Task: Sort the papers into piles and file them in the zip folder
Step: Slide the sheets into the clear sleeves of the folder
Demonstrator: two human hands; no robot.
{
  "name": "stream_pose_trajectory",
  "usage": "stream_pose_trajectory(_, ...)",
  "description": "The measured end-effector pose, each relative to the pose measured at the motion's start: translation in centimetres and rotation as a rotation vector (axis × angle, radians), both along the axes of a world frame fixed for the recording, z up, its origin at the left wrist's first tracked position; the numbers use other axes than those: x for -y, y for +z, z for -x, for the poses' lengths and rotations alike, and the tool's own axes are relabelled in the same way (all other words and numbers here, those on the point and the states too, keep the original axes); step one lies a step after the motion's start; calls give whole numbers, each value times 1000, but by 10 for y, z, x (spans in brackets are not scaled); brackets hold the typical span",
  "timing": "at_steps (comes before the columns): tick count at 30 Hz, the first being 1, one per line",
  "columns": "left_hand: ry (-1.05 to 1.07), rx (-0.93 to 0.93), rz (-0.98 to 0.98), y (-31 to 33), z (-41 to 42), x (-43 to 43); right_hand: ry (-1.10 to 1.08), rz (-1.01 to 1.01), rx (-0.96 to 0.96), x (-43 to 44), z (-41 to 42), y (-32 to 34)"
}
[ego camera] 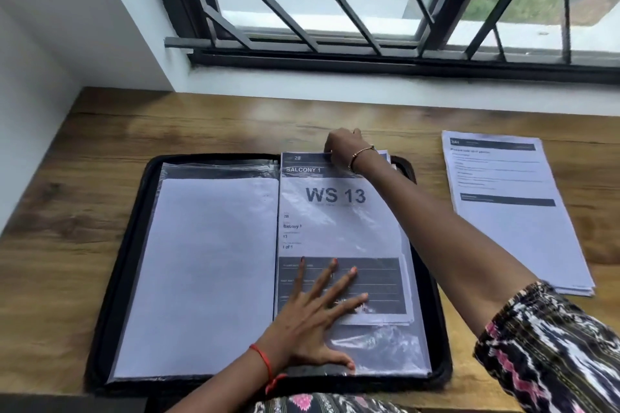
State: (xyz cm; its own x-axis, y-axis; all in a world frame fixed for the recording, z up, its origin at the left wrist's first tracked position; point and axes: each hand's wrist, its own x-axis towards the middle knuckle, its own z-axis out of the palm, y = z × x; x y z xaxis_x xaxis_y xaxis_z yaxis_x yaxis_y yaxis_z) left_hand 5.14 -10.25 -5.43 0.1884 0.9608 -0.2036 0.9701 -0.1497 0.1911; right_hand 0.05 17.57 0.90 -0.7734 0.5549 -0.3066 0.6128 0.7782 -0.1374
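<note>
- We see one black zip folder (214, 158) lying open and flat on the wooden table (67, 211), near its front edge. Each of its two halves is faced with a clear sleeve.
- The left sleeve (167, 171) holds a pale sheet (208, 261) whose face looks blank to us.
- The left hand (312, 322) presses flat on the lower part of the right sleeve (385, 345), fingers straight and spread apart.
- Under it we read a WS 13 sheet (335, 228), whose top sticks out past the folder's far rim. Stacked edges show at its foot, but we cannot count them.
- The right hand (345, 147) curls over that sheet's top edge, and its fingertips are hidden from us.
- Well apart to the right we count one pile of printed papers (513, 228), its small text too blurred to read.
</note>
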Motion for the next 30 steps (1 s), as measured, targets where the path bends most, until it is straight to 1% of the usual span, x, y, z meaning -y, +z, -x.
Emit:
stream_pose_trajectory(7, 11, 1, -54, -2, -4, -1, 38, -67, -66, 24, -18, 1)
stream_pose_trajectory(12, 22, 6, -68, -5, -5, 1, 25, -18, -5, 36, -26, 4)
stream_pose_trajectory(20, 37, 13, -103, -11, -6, 2, 58, -8, 30, 44, -30, 6)
stream_pose_trajectory(23, 42, 23, -106, -11, -7, 2, 38, -4, 90, 48, -31, 8)
stream_pose_trajectory(24, 47, 45, -125, -11, -6, 1, 14, -4, 90, 52, -33, 7)
stream_pose_trajectory(25, 68, 106, -139, -9, -5, 0, -12, -25, 72, 55, -35, 3)
stream_pose_trajectory(27, 162, 307, -154, -6, -4, -2, -55, -74, -17, 67, -41, -10)
stream_pose_trajectory(28, 220, 393, -196, -5, -3, -3, -76, -75, -73, 76, -45, -17)
stream_pose_trajectory(30, 378, 466, -341, -7, 1, -2, -77, -41, -181, 94, -50, -33)
